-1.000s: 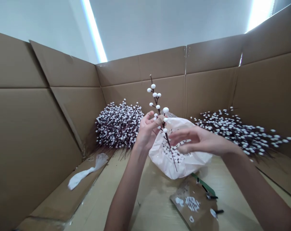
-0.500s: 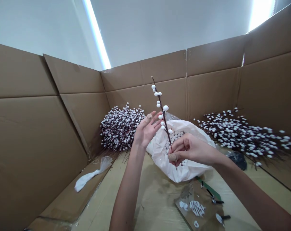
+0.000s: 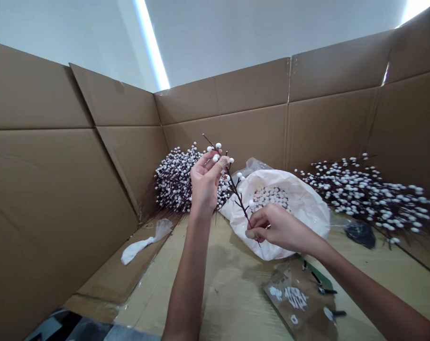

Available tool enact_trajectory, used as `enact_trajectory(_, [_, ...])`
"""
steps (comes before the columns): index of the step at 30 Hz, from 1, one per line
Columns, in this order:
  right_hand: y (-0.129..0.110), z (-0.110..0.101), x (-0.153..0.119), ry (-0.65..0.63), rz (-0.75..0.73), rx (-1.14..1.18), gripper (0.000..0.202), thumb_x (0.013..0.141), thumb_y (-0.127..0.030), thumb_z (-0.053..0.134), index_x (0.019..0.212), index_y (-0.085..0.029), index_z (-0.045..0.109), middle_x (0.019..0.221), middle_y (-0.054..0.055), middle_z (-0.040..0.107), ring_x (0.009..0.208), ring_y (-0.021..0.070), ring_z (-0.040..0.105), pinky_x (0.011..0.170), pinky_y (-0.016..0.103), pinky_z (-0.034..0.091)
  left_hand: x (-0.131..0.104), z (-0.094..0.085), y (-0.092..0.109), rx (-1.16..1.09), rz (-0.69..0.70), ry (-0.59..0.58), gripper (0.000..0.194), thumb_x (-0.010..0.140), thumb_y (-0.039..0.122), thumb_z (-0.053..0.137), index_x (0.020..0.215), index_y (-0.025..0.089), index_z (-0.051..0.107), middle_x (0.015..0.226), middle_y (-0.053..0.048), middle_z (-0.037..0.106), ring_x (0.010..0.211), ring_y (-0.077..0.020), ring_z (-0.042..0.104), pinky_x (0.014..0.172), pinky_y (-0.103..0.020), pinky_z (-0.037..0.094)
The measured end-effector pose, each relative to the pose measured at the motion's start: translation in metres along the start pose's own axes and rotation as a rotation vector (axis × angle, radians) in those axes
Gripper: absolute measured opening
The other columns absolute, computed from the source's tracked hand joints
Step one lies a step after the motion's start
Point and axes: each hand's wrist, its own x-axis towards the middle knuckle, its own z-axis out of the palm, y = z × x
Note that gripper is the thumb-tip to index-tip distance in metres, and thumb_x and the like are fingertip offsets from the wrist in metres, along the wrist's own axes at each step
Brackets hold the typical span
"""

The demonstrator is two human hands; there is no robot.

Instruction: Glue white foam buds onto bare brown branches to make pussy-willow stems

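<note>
A dark brown artificial berry stem [image 3: 238, 198] with white berries slants between my two hands, its tip up to the left. My right hand [image 3: 277, 227] is closed in a pinch on its lower end. Higher up, my left hand [image 3: 205, 182] has its thumb and fingers closed around the stem among the upper berries, and partly hides them. A tan covering shows on my left thumb. Just behind my right hand, an open white plastic bag [image 3: 307, 203] holds many loose white berries [image 3: 271, 196].
Bundles of finished-looking berry stems lie at the back left [image 3: 175, 177] and right [image 3: 371, 194]. In front sits a cardboard piece [image 3: 289, 317] with white smears, near a green strip [image 3: 321, 277] and black-handled bits. Cardboard walls [image 3: 250, 123] enclose the table; a white cloth-like strip [image 3: 140, 248] lies left.
My left hand has gone from spread beside the stem to closed on its upper part. The stem now leans further left. My right hand keeps its pinch; the view has shifted slightly.
</note>
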Motion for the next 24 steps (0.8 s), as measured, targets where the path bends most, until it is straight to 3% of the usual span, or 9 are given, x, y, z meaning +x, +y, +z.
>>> enact_trajectory(11, [0.002,-0.008,0.003,-0.095,0.045,0.173,0.013,0.076,-0.022,0.065,0.068,-0.012,0.065,0.061,0.004,0.067,0.057,0.0139,0.064,0.056,0.022,0.050,0.002,0.003,-0.002,-0.088,-0.077,-0.092,0.026,0.058,0.010,0.078,0.082,0.019,0.071,0.088,-0.001,0.073,0.078,-0.0129,0.069,0.076,-0.022,0.052])
enact_trajectory(16, [0.008,-0.036,0.001,-0.224,0.062,0.283,0.029,0.074,-0.038,0.071,0.084,-0.011,0.070,0.077,0.007,0.070,0.070,0.0152,0.067,0.067,0.025,0.055,0.003,0.001,-0.005,-0.073,-0.031,-0.045,0.024,0.062,0.014,0.077,0.085,0.020,0.071,0.085,-0.001,0.072,0.085,-0.0159,0.069,0.080,-0.025,0.051])
enact_trajectory(18, [0.020,-0.052,0.003,-0.184,0.089,0.322,0.037,0.076,-0.045,0.069,0.094,-0.012,0.070,0.090,0.010,0.071,0.082,0.0171,0.067,0.075,0.028,0.056,0.002,0.001,-0.004,-0.044,-0.035,-0.030,0.027,0.062,0.016,0.076,0.088,0.020,0.071,0.081,-0.001,0.071,0.089,-0.0178,0.068,0.080,-0.027,0.051])
enact_trajectory(20, [0.040,-0.063,0.008,-0.032,0.124,0.319,0.042,0.080,-0.050,0.063,0.095,-0.011,0.069,0.094,0.012,0.070,0.086,0.0176,0.067,0.078,0.029,0.055,0.001,0.001,-0.003,-0.022,-0.055,-0.028,0.032,0.062,0.017,0.077,0.093,0.020,0.070,0.077,-0.002,0.071,0.090,-0.0188,0.068,0.078,-0.027,0.051])
enact_trajectory(22, [0.064,-0.063,0.016,0.067,0.152,0.180,0.040,0.081,-0.049,0.061,0.091,-0.011,0.068,0.088,0.011,0.070,0.077,0.0158,0.066,0.070,0.027,0.054,-0.001,0.002,-0.002,0.001,-0.078,-0.039,0.036,0.061,0.017,0.077,0.096,0.019,0.069,0.074,-0.002,0.070,0.087,-0.0191,0.068,0.074,-0.027,0.052])
enact_trajectory(24, [0.086,-0.053,0.026,0.075,0.166,-0.005,0.035,0.082,-0.044,0.060,0.088,-0.010,0.068,0.078,0.009,0.069,0.066,0.0148,0.063,0.060,0.026,0.051,-0.003,0.004,-0.002,0.021,-0.096,-0.054,0.037,0.060,0.016,0.077,0.097,0.018,0.069,0.071,-0.002,0.069,0.082,-0.0187,0.068,0.069,-0.026,0.052])
